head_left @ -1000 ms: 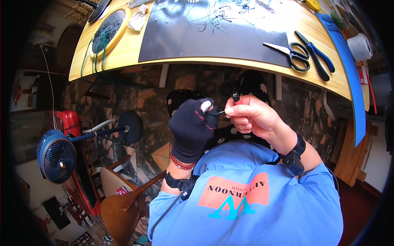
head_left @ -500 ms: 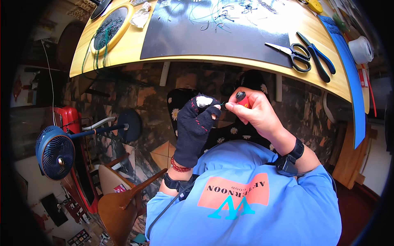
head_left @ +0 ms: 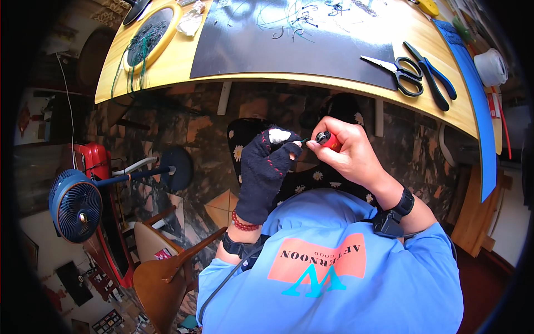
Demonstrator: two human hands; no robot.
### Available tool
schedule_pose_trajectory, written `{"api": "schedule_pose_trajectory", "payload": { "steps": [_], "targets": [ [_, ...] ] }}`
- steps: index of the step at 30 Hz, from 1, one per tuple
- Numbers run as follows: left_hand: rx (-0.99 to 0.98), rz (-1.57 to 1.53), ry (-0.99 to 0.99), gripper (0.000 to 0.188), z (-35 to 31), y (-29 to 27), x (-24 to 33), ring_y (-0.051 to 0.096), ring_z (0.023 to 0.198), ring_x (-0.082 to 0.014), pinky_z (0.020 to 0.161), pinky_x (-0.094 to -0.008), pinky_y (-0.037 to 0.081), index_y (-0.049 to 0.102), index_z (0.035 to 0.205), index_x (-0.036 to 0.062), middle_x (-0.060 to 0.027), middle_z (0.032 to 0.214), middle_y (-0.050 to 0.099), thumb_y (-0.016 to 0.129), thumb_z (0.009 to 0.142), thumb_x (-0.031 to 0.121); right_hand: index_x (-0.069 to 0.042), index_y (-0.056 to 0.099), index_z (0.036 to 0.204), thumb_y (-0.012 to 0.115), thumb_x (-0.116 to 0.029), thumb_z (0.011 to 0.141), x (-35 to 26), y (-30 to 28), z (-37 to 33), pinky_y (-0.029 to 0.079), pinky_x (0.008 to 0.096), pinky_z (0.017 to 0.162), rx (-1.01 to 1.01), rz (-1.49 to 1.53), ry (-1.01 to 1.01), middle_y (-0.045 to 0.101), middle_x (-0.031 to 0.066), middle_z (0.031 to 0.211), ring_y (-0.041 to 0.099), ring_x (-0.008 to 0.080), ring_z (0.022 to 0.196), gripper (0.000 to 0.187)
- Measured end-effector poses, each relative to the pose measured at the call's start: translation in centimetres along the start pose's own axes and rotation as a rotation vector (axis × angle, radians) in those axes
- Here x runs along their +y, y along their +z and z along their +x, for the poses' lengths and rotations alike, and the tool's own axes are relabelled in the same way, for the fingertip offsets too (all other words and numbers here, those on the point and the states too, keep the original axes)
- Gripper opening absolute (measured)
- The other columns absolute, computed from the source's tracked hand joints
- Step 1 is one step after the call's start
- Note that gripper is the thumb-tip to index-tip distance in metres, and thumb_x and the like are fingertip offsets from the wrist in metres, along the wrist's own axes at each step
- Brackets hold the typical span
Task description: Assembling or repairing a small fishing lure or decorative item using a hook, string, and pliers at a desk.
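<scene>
Mostly hidden, a thin dark line [head_left: 305, 141] is stretching between the hands at frame centre, its ends disappearing into the fingers. Gloved left hand [head_left: 264, 170] is pointing up and inward, its grip apparently pinching the line. Bare right hand [head_left: 355, 149] is curling in from the right, its grip holding a red lighter-like cylinder [head_left: 333, 143], palm covering part. Upper centre, glare is bleaching the counter [head_left: 179, 58] and mat [head_left: 250, 58].

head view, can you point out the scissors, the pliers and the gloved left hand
Scissors [head_left: 398, 70]: head view, on the pivot area.
Pliers [head_left: 425, 63]: head view, near the joint above the handles.
Gloved left hand [head_left: 263, 166]: head view, on the back of the black glove.
</scene>
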State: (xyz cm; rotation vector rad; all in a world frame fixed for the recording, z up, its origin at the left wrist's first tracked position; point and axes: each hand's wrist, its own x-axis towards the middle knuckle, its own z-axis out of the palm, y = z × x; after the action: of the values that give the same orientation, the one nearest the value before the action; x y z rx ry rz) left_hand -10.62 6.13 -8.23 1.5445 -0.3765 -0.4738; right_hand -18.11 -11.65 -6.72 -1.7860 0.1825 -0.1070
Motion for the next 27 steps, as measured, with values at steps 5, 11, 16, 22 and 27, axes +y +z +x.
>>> {"api": "schedule_pose_trajectory", "payload": {
  "steps": [5, 11, 16, 22, 27],
  "targets": [
    [-0.016, 0.043, 0.058, 0.007, 0.2, 0.0, -0.6, 0.06, 0.077, -0.0082, 0.07, -0.024, 0.049, 0.067, 0.092, 0.0021, -0.0016, 0.084, 0.064, 0.068, 0.085, 0.0, -0.003, 0.058, 0.083, 0.07, -0.009, 0.088, 0.0, 0.0, -0.1, 0.028, 0.0232, 0.049, -0.032, 0.007, 0.032, 0.042, -0.0061, 0.059, 0.036, 0.0017, 0.055, 0.015],
    [-0.003, -0.038, 0.017, 0.005, 0.1, 0.2, -0.5, 0.059, 0.078, -0.0084, 0.071, -0.0246, 0.048, 0.065, 0.091, 0.0021, -0.0008, 0.084, 0.064, 0.066, 0.086, 0.001, -0.003, 0.059, 0.082, 0.07, -0.011, 0.089, 0.5, 0.0, -0.1, 0.029, 0.0223, 0.051, -0.055, 0.085, 0.087, 0.044, -0.0081, 0.061, 0.036, 0.0005, 0.058, 0.015],
    [-0.073, -0.035, -0.093, 0.008, -0.1, -0.1, -0.9, 0.048, 0.071, -0.0051, 0.063, -0.0222, 0.039, 0.063, 0.092, 0.009, 0.006, 0.078, 0.054, 0.062, 0.094, 0.017, -0.003, 0.059, 0.082, 0.07, -0.01, 0.089, 1.1, 0.2, 0.0, 0.031, 0.0212, 0.054, -0.066, 0.18, 0.109, 0.047, -0.0079, 0.067, 0.038, 0.0, 0.063, 0.015],
    [-0.044, -0.344, -0.39, 0.013, -0.5, 0.2, -0.5, 0.037, 0.061, -0.002, 0.054, -0.0196, 0.028, 0.061, 0.093, 0.0159, 0.0103, 0.073, 0.042, 0.063, 0.094, 0.029, -0.004, 0.061, 0.084, 0.063, -0.022, 0.095, 1.1, 0.1, 0.1, 0.034, 0.0217, 0.055, -0.078, 0.227, 0.148, 0.048, -0.0052, 0.067, 0.041, 0.0019, 0.062, 0.022],
    [-0.073, -0.421, -0.425, 0.012, -0.4, 0.1, -0.5, 0.034, 0.058, -0.001, 0.052, -0.0198, 0.026, 0.06, 0.092, 0.0175, 0.0116, 0.073, 0.041, 0.063, 0.094, 0.029, -0.004, 0.059, 0.082, 0.045, -0.039, 0.102, 2.1, 0.0, 0.6, 0.03, 0.0226, 0.05, -0.063, 0.399, 0.31, 0.048, -0.0019, 0.067, 0.038, 0.005, 0.053, 0.042]
  ]
}}
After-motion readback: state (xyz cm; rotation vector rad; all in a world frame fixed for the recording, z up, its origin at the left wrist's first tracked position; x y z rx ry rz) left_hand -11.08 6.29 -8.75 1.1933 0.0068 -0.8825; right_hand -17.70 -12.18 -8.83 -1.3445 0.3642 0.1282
